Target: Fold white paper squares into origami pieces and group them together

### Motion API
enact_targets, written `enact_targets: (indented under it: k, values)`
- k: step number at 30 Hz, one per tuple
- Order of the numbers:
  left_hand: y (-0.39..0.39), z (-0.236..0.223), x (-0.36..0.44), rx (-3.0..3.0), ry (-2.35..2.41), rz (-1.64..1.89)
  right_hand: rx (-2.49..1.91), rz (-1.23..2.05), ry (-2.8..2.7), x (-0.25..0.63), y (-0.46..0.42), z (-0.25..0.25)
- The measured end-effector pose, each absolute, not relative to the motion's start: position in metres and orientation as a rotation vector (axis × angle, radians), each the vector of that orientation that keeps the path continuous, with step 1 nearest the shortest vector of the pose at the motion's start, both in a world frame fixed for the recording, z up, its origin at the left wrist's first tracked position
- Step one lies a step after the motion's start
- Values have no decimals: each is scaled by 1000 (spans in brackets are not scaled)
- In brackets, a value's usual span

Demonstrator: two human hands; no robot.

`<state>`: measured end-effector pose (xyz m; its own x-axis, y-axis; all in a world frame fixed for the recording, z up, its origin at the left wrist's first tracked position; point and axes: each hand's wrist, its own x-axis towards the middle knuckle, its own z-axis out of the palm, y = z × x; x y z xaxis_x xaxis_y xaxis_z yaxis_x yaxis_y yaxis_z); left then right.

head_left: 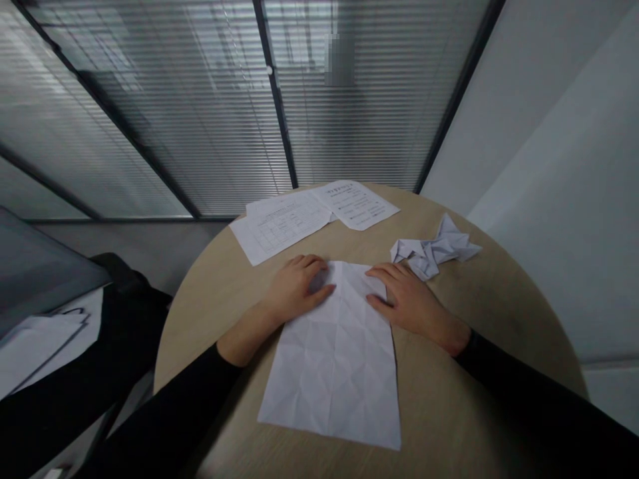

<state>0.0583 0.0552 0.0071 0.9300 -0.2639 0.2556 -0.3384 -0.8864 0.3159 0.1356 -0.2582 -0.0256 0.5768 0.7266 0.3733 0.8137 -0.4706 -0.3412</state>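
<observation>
A creased white sheet of paper (pixel 334 372) lies on the round table in front of me, marked by a grid of straight and diagonal fold lines. At its far left corner, my left hand (pixel 298 287) has curled fingers on the far edge and the thumb resting on the paper. My right hand (pixel 407 296) holds the far right corner in much the same way, thumb and fingers a little apart with paper between them. Both corners are partly hidden under the hands. Just beyond my right hand sit folded white paper pieces (pixel 439 246), pointed and overlapping.
Printed sheets (pixel 287 223) and a further printed page (pixel 354 203) overlap near the far edge of the wooden table (pixel 499 319). At the left, more papers (pixel 50 339) rest on a dark surface. Glass panels with blinds (pixel 200 100) and a white wall (pixel 564 199) stand close behind the table.
</observation>
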Motion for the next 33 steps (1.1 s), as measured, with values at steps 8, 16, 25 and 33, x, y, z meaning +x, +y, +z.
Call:
enact_targets:
  k: [8, 16, 25, 33]
  values:
    - [56, 3, 58, 2803, -245, 336, -2319, -286, -1192, 137, -257, -35]
    - [62, -2, 61, 2588, -154, 310, -2374, -278, -1152, 139, -258, -36]
    - [64, -7, 65, 2330, -275, 488, -2323, -281, -1150, 140, -258, -41]
    - [57, 0, 61, 2130, -399, 553, -2230, -295, -1091, 143, -257, -37]
